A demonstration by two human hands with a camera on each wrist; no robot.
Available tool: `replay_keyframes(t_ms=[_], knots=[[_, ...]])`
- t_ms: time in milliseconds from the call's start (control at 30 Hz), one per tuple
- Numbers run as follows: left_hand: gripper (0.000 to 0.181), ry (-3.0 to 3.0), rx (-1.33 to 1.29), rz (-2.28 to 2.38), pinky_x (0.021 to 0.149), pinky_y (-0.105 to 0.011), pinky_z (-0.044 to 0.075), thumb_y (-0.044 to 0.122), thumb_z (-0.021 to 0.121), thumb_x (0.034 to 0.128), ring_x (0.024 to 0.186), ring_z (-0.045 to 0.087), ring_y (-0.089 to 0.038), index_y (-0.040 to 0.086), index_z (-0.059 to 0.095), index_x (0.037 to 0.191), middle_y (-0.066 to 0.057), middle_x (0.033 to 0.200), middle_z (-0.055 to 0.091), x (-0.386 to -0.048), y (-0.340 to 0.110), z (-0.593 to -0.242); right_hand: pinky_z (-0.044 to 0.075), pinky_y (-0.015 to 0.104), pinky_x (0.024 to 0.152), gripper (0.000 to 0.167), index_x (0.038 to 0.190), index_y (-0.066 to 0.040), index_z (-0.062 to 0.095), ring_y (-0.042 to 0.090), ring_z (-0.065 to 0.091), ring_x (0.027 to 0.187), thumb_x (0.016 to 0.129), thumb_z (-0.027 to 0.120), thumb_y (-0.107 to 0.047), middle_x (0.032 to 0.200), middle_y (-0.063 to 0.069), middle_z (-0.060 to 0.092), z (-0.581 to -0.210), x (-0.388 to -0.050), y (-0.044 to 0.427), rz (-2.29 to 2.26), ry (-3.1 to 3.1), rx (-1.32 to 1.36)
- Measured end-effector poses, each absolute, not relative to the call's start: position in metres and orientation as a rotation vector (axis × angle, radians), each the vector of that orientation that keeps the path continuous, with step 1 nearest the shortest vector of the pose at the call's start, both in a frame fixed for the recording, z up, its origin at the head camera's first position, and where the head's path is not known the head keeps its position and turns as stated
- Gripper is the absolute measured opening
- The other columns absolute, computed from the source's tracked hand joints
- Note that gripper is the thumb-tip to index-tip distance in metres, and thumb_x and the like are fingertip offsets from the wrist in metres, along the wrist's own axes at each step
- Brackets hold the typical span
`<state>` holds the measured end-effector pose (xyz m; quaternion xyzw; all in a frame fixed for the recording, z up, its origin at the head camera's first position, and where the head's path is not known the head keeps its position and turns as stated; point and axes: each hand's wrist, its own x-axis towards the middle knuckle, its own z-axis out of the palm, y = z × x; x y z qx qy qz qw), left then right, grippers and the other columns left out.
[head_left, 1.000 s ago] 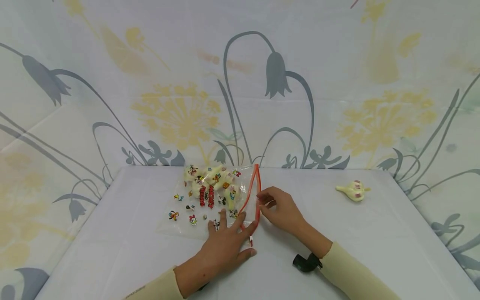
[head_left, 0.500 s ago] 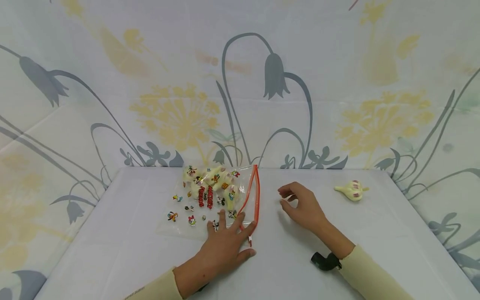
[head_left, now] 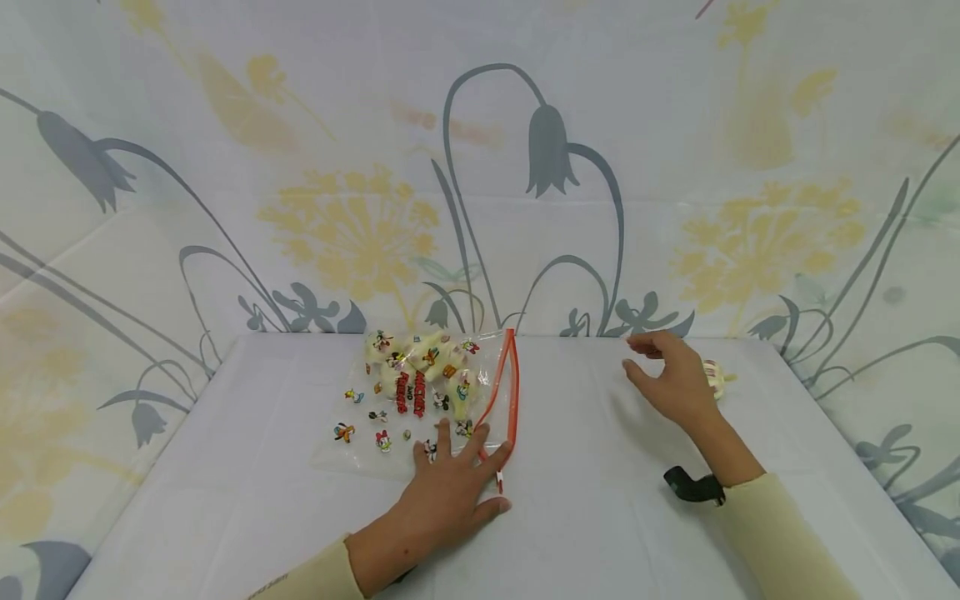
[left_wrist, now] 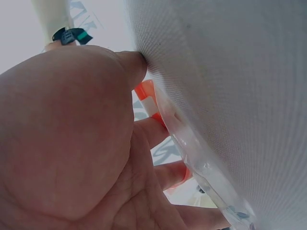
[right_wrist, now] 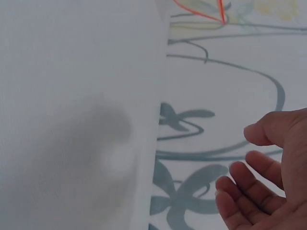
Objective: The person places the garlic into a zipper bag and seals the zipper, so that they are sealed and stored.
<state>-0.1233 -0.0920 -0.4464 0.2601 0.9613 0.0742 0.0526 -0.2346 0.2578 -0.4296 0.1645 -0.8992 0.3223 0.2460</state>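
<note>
A clear zip bag [head_left: 360,450] with cartoon prints and a red zip edge lies left of centre, pale garlic bulbs [head_left: 457,400] inside it. My left hand [head_left: 442,496] rests spread on its lower right corner; in the left wrist view the fingers [left_wrist: 170,173] touch the bag's edge [left_wrist: 206,179]. To the right, my right hand [head_left: 678,379] hovers over the table, fingers loosely bent, holding nothing. Behind it a single garlic bulb [head_left: 715,377] is partly hidden. The right wrist view shows the hand [right_wrist: 268,177] with thumb and fingers apart.
A white cloth covers the table [head_left: 570,533]. Behind it hangs a white curtain [head_left: 480,233] with grey and yellow flower prints. A black wrist strap piece [head_left: 693,486] sticks out below the right wrist.
My right hand has left the bag's red edge and moved right, over to the single garlic bulb, partly covering it. The left hand and the bag have stayed in place.
</note>
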Motion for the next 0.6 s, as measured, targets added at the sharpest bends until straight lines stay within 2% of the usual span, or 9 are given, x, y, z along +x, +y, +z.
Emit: replay_keyframes(t_ms=[100, 267, 400, 600], knots=[[0.071, 2.926, 0.797, 0.216, 0.099, -0.084, 0.037, 0.063, 0.060, 0.1008, 0.146, 0.031, -0.066, 0.031, 0.046, 0.162, -0.010, 0.168, 0.040, -0.124, -0.092, -0.447, 0.046, 0.037, 0.094, 0.030, 0.122, 0.004, 0.068, 0.038, 0.065, 0.107, 0.093, 0.076, -0.003, 0.115, 0.020, 0.069, -0.424, -0.234, 0.274, 0.880, -2.470, 0.401], [0.070, 2.925, 0.803, 0.210, 0.100, -0.084, 0.038, 0.063, 0.059, 0.1016, 0.146, 0.031, -0.066, 0.031, 0.045, 0.163, -0.009, 0.168, 0.039, -0.123, -0.093, -0.449, 0.045, 0.060, 0.098, 0.040, 0.128, 0.007, 0.063, 0.046, 0.057, 0.116, 0.096, 0.076, -0.013, 0.124, 0.027, 0.061, -0.415, -0.233, 0.298, 0.862, -2.583, 0.322], [0.071, 2.926, 0.807, 0.212, 0.100, -0.084, 0.037, 0.063, 0.058, 0.1015, 0.146, 0.031, -0.066, 0.032, 0.044, 0.163, -0.009, 0.169, 0.039, -0.124, -0.093, -0.451, 0.047, 0.066, 0.098, 0.061, 0.140, 0.011, 0.053, 0.052, 0.048, 0.125, 0.097, 0.077, -0.025, 0.136, 0.034, 0.051, -0.410, -0.233, 0.317, 0.852, -2.739, 0.258], [0.071, 2.932, 0.809, 0.212, 0.100, -0.084, 0.037, 0.063, 0.059, 0.1014, 0.146, 0.031, -0.066, 0.031, 0.044, 0.163, -0.009, 0.168, 0.039, -0.124, -0.093, -0.451, 0.034, 0.076, 0.100, 0.092, 0.153, 0.013, 0.036, 0.066, 0.028, 0.135, 0.093, 0.079, -0.043, 0.147, 0.047, 0.031, -0.407, -0.234, 0.347, 0.776, -2.991, 0.182]])
